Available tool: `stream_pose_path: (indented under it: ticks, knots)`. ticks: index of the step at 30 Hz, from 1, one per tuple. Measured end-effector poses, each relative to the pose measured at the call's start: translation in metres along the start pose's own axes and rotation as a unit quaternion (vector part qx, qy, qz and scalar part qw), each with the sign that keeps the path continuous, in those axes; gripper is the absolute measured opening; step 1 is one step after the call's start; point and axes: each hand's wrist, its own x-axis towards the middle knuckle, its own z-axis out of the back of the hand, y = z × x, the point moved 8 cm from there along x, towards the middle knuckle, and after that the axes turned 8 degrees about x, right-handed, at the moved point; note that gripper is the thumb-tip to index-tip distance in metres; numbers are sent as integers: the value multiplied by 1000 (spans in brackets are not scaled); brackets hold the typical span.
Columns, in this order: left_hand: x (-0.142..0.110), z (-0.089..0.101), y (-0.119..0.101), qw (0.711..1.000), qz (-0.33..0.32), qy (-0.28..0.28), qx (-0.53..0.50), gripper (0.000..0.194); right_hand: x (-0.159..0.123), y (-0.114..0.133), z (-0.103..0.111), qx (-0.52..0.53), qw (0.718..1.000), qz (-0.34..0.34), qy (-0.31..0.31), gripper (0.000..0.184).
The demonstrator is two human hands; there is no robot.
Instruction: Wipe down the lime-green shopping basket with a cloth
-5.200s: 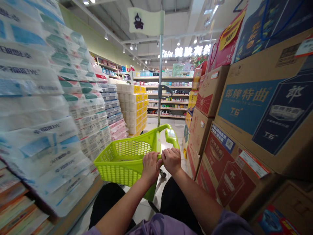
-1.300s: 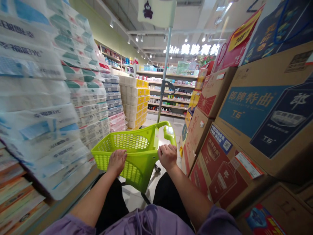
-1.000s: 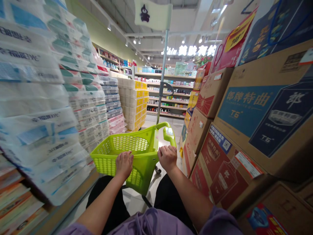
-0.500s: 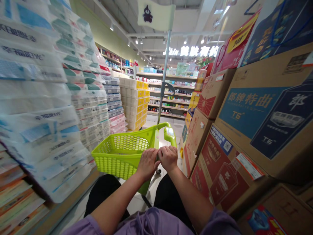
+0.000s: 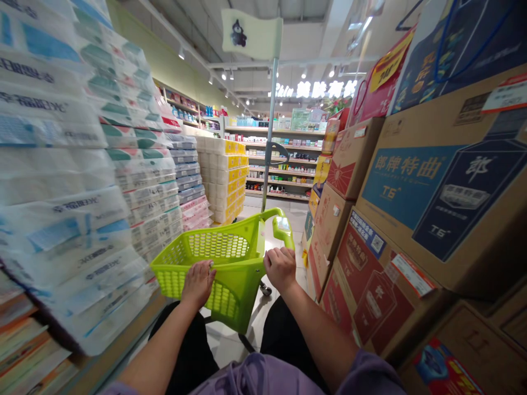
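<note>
Has tissue packs (image 5: 94, 211) stacked at left, cartons (image 5: 405, 181) at right under bags (image 5: 381, 82), shelves (image 5: 288, 147) and lit sign (image 5: 325, 89) beyond.

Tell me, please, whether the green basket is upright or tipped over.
Upright; the green basket opens upward, and the left hand rests on its rim.

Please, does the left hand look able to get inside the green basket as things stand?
Probably yes. The left hand is at the near rim of the basket, whose top is open, with nothing seen across it. The right hand is by the handle, beside the opening.
</note>
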Motion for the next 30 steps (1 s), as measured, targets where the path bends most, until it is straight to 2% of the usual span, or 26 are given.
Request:
stream_pose_path:
  ticks: [5, 8, 11, 15, 17, 20, 22, 25, 30]
  knots:
    - [6, 5, -4, 999, 42, -17, -9, 33, 0, 0, -3, -3, 1000, -8, 5, 24]
    - [11, 10, -22, 997, 70, -17, -19, 34, 1, 0, -3, -2, 1000, -27, 10, 24]
    - [16, 16, -64, 996, 57, -13, -70, 37, 2, 0, -4, 4, 999, -45, 22, 23]
    - [23, 34, -126, 982, 19, -28, -188, 47, 2, -1, 1, 37, 998, -56, 10, 16]
    - [30, 44, -149, 963, -1, -11, -270, 52, 2, -2, 3, 59, 997, -50, 1, 18]
    - [41, 59, -173, 919, -19, 19, -393, 55, 0, -1, 1, 72, 997, -31, 10, 23]
    - [46, 67, -182, 895, -19, 24, -446, 57, -2, 0, 0, 73, 997, -22, 23, 24]
    - [51, 71, -186, 875, -10, 24, -484, 60, -1, 2, 3, 78, 996, -8, 41, 26]
    - [53, 58, -169, 859, 35, 21, -511, 59, 3, 8, 7, 80, 991, 25, 103, 29]
